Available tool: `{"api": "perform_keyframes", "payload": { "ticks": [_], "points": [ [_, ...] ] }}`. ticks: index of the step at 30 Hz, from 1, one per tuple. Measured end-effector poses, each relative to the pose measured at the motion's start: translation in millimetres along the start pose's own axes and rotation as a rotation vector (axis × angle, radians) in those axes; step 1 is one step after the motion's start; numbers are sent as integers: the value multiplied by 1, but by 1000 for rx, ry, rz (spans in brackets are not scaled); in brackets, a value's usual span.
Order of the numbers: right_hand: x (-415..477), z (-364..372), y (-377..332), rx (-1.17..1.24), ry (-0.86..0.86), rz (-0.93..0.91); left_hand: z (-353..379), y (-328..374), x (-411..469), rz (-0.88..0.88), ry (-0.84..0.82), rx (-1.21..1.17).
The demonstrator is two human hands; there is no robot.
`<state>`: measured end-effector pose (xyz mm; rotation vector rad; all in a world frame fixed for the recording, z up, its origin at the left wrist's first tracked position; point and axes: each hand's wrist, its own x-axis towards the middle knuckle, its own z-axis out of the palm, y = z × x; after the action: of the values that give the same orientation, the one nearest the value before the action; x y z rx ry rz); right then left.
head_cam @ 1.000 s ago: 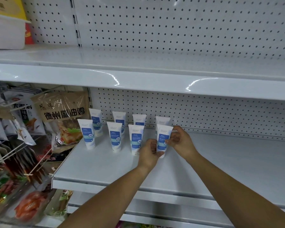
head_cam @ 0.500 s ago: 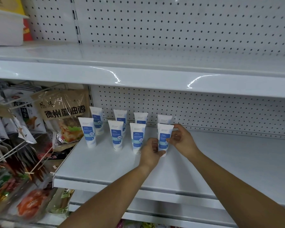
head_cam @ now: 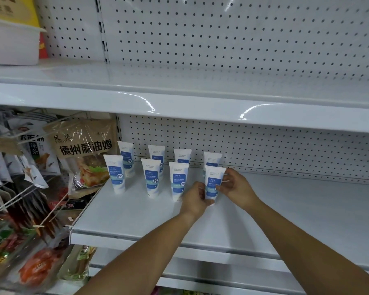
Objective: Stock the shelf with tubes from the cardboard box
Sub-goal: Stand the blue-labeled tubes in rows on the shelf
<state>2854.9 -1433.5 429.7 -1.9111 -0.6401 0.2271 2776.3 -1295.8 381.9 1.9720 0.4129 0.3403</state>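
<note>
Tube: the white tube with the blue label (head_cam: 213, 184) is upright, cap end down, at the right end of the front row on the shelf (head_cam: 285, 209); my fingers hide whether the cap fully rests on it.
Left grip: my left grip (head_cam: 195, 198) is closed on the tube's lower left edge, with the fingers curled round it near the cap.
Right grip: my right grip (head_cam: 235, 186) pinches the tube's right edge higher up, thumb and fingertips curled against it.
Front row: three more front tubes (head_cam: 150, 177) stand upright to the left of the held one, apart from each other.
Back row: four back tubes (head_cam: 157, 156) stand near the pegboard (head_cam: 285, 150); the rightmost is just behind the tube I hold and partly hidden by it.
Left side: a brown snack bag (head_cam: 85, 154) hangs just beside the leftmost tubes.
Above: the upper shelf (head_cam: 179, 103) carries a white tub (head_cam: 11, 43) at its far left.
</note>
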Motion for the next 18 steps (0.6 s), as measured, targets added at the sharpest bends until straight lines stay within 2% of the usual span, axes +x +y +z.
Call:
{"api": "perform_keyframes", "payload": {
  "ticks": [4,9,12,18],
  "points": [
    [-12,-13,6,-83,30,37,-11,9,-4,33,-24,209],
    [-42,-34,10,-450,14,77,-20,19,-22,-8,-15,289],
    [-64,-41,3,-682,-7,67,-21,25,-34,40,-30,406],
    [-97,-48,-10,-913,-49,-13,-30,39,-63,150,-86,730]
  ]
}}
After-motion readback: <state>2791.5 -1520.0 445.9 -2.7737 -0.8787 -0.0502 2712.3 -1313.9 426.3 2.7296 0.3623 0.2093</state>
